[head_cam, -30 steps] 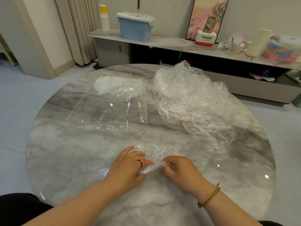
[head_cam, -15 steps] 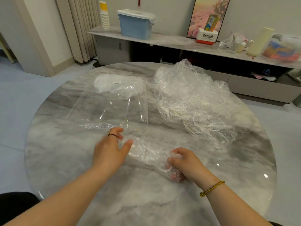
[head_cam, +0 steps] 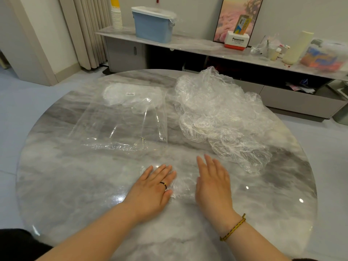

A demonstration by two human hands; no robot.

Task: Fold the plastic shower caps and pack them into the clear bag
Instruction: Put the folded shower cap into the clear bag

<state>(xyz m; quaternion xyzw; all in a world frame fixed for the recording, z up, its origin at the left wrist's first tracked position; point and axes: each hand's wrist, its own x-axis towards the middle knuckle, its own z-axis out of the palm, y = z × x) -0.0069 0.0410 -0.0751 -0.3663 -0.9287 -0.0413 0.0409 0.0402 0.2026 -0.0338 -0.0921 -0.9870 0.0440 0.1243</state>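
One thin clear shower cap (head_cam: 183, 182) lies flattened on the round marble table (head_cam: 75, 176) near its front. My left hand (head_cam: 152, 187) presses flat on the cap's left side, fingers straight. My right hand (head_cam: 213, 181) lies flat on its right side, fingers straight and pointing away from me. A large crumpled pile of shower caps (head_cam: 220, 117) sits at the back right. The clear bag (head_cam: 124, 121) lies flat at the back left, mouth toward me, with folded white caps (head_cam: 131, 95) at its far end.
Beyond the table runs a long low shelf (head_cam: 197, 46) carrying a blue bin (head_cam: 152, 25), a stack of paper cups (head_cam: 116, 14), a Panasonic box (head_cam: 237, 40) and other clutter. Curtains hang at the back left.
Both hands let go of the bunched cap and now lie flat on it, spread out. The left hand came back from near the bag's mouth toward me.
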